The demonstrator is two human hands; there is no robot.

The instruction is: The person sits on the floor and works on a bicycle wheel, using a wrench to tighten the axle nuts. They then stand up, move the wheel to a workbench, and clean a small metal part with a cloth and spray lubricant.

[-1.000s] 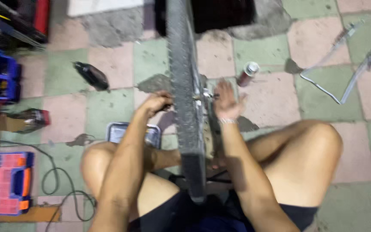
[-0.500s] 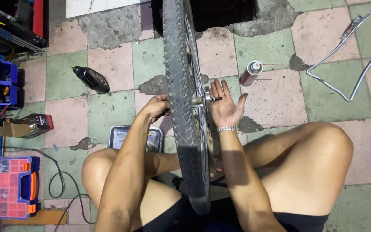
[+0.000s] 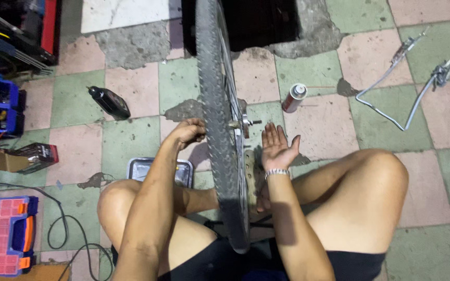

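Standing upright between the knees, bicycle wheel (image 3: 220,130) — left hand (image 3: 187,131) still curled closed at its hub, right hand (image 3: 276,147) now drawn off the axle (image 3: 246,124), flat and open.

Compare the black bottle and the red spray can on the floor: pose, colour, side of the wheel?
The black plastic bottle lies tipped on its side; the red cylindrical spray can with a pale cap appears to stand upright. The bottle is dark all over, the can red and capped white. The bottle sits left of the upright bicycle wheel, the can right of it. Both rest on the tiled floor, untouched by either hand.
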